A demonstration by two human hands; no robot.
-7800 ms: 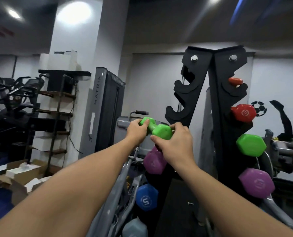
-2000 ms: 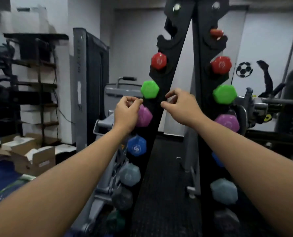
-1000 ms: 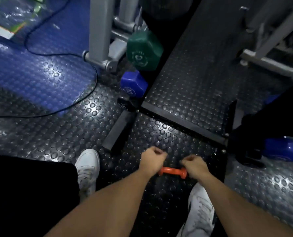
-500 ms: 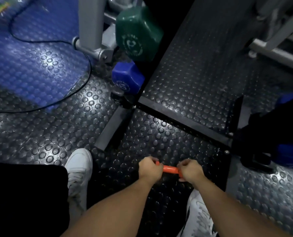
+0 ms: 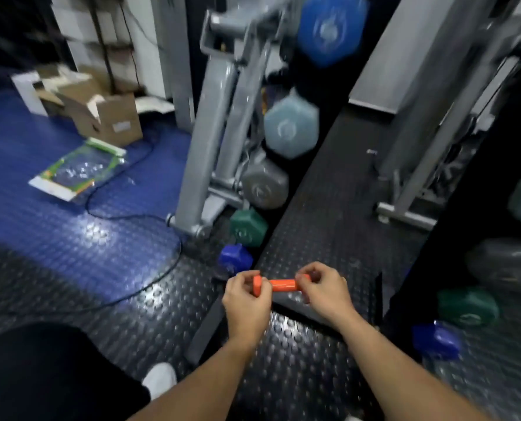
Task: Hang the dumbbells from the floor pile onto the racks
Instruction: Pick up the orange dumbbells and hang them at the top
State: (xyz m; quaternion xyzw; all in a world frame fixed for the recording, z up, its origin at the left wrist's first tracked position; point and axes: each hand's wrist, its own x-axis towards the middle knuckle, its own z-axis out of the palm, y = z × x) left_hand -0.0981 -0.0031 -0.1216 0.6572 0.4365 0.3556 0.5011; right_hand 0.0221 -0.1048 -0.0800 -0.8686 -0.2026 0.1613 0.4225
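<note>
Now that the orange dumbbell (image 5: 283, 285) has left the floor, the left hand (image 5: 247, 299) and right hand (image 5: 326, 294) pinch its ends with curled fingers, carrying it toward the rack (image 5: 286, 165) beyond, where it remains unhung.

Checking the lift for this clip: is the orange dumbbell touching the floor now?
Apart. In the head view the orange dumbbell hangs between the left hand and right hand, each gripping an end, with the studded floor visibly below it.

A small orange dumbbell (image 5: 283, 285) lies level above the studded floor, gripped at both ends.
</note>
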